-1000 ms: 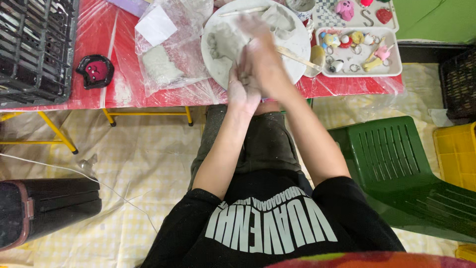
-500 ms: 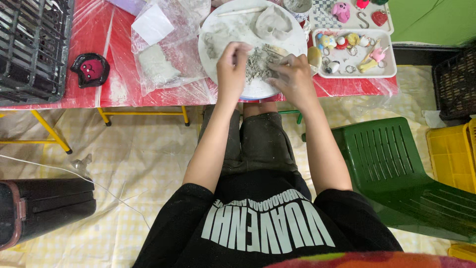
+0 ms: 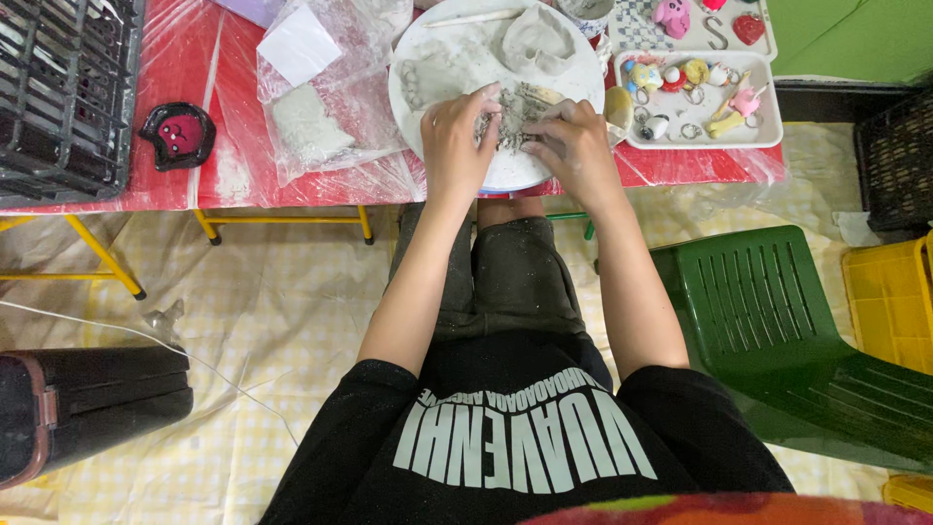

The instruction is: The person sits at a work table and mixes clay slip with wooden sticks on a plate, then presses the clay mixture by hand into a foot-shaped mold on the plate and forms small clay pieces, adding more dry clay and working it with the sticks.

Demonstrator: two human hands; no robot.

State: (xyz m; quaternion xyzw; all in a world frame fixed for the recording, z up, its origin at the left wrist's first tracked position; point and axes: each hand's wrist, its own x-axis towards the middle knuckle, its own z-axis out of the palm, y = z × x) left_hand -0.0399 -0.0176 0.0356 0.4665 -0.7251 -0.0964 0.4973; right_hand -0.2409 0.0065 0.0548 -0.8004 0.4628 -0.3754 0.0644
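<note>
Both hands, left (image 3: pixel 457 136) and right (image 3: pixel 575 146), clenched on grey clay lump (image 3: pixel 512 115) between them over white plate (image 3: pixel 437 58); crumbs likely lost off near plate rim onto counter (image 3: pixel 214 185) if squeezed harder.

Clay (image 3: pixel 513 115) on plate (image 3: pixel 437 49) (tray (image 3: pixel 768 97) right) — centre.

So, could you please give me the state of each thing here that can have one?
left hand: pinching the clay lump
right hand: gripping the clay lump
clay lump: grey, crumbly, pressed between both hands
white plate: clay-smeared
plastic bag: lying flat, holding a clay slab
green chair: unoccupied
</note>
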